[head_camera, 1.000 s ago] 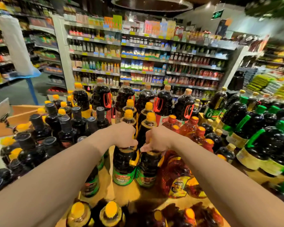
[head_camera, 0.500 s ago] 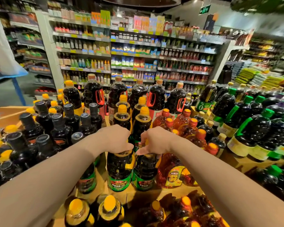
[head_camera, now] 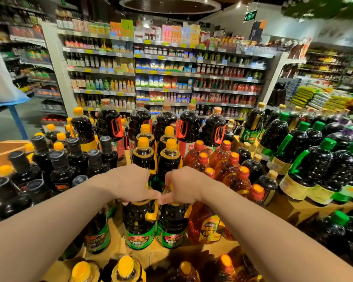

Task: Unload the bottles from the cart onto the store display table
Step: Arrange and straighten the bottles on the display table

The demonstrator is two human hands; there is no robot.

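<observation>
Since earlier frame: hands drawn closer, thumbs now touching. Left hand [head_camera: 130, 184] clamped over left dark green-labelled plastic bottle [head_camera: 139, 224]; right hand [head_camera: 182, 185] over right twin bottle [head_camera: 172, 226]. Both upright on tan display table [head_camera: 192, 254], directly beneath fingers.

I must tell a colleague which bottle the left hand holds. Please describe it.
On the wooden display table, find the two hands side by side. The left hand grips the dark green-labelled bottle; its twin stands right of it, under the right hand.
</observation>
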